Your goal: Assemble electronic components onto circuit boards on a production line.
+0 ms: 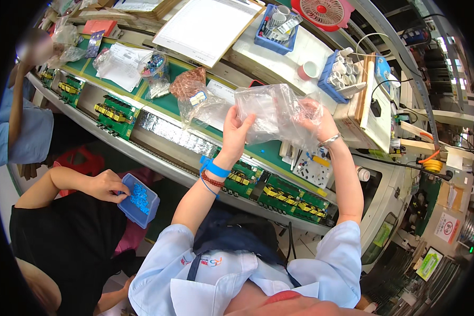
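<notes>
Above the green bench, both hands hold up a crumpled clear plastic bag. My left hand pinches its left side between thumb and fingers, a blue band around that wrist. At the bag's right side is my right hand, its fingers closed on the film and partly covered by it. I cannot make out anything inside the bag. Just left of it lies another clear bag with a white label, beside a bag of copper-coloured parts.
Green circuit boards with yellow parts sit along the rail in front of me. A tub of small parts, a clipboard and blue baskets stand beyond. At left, a co-worker's hand reaches into a blue bin.
</notes>
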`<state>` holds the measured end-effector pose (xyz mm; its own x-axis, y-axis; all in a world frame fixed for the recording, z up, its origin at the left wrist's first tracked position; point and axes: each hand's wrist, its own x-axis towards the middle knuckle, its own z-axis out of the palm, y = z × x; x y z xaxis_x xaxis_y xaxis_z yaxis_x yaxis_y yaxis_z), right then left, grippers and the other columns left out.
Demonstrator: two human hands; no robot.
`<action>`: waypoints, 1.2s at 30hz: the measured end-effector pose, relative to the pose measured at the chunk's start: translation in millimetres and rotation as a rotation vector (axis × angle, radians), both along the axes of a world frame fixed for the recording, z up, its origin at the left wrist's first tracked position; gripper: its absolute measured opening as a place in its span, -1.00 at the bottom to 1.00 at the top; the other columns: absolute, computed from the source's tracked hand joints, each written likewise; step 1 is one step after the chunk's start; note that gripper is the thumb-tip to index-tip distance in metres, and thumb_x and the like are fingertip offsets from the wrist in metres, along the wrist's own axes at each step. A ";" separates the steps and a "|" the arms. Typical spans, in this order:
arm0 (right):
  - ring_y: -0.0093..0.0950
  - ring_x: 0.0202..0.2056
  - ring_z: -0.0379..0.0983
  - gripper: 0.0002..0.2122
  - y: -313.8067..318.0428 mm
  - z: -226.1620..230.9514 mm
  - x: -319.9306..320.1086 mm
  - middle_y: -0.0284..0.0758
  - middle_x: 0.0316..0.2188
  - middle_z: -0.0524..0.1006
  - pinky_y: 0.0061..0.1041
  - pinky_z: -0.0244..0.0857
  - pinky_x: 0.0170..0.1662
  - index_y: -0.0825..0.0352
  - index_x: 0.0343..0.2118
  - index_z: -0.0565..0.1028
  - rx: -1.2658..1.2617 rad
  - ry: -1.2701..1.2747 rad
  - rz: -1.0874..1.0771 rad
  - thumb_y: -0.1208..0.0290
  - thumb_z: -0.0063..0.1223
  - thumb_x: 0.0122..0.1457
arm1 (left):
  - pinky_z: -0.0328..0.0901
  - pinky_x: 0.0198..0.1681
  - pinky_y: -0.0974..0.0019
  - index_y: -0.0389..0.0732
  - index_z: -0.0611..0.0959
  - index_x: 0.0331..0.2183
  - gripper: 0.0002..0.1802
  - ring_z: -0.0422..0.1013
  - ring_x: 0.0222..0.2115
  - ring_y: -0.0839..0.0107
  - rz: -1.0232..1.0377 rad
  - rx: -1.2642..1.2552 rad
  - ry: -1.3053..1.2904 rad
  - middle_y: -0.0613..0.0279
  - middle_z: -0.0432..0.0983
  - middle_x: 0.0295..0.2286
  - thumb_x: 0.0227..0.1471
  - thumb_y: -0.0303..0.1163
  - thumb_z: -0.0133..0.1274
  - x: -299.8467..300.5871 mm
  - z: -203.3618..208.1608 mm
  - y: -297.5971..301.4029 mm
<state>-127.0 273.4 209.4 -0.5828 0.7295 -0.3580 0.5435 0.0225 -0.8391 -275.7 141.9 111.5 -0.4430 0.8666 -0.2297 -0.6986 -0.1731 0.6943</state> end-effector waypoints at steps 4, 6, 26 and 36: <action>-0.67 -0.39 0.35 -0.80 1.4 8.2 7.4 -0.44 -0.42 0.47 -0.65 0.24 -0.29 0.35 -0.37 0.46 -0.038 0.082 0.004 0.49 0.20 -0.09 | 0.26 -0.17 0.43 -0.30 0.30 -0.11 -0.63 0.35 -0.22 0.49 0.044 0.021 -0.106 0.18 0.40 -0.20 0.02 -0.46 -0.01 1.5 2.0 2.3; -0.68 -0.42 0.33 -0.83 -3.8 8.5 5.5 -0.46 -0.46 0.44 -0.65 0.23 -0.32 0.34 -0.39 0.48 0.098 0.119 -0.056 0.50 0.19 -0.09 | 0.26 -0.18 0.45 -0.30 0.33 -0.13 -0.65 0.35 -0.24 0.53 0.051 0.000 -0.084 0.21 0.42 -0.23 0.02 -0.45 0.00 1.1 1.9 4.4; -0.49 -0.11 0.28 -0.65 -7.0 -22.3 8.0 -0.35 -0.20 0.40 -0.52 0.11 -0.01 0.33 -0.03 0.33 -0.060 0.068 0.258 0.38 -0.02 0.10 | 0.18 -0.25 0.50 -0.33 0.42 -0.24 -0.62 0.24 -0.36 0.58 0.028 -0.050 0.406 0.31 0.38 -0.40 0.18 -0.18 -0.28 11.2 -16.3 15.4; -0.64 -0.22 0.32 -0.71 1.8 -46.4 11.3 -0.41 -0.21 0.43 -0.61 0.18 -0.13 0.31 -0.11 0.35 -0.376 0.208 -0.065 0.43 -0.01 0.08 | 0.17 -0.36 0.46 -0.33 0.43 -0.28 -0.58 0.21 -0.46 0.55 -0.016 -0.035 0.549 0.30 0.31 -0.51 0.19 -0.15 -0.33 9.9 -16.9 15.2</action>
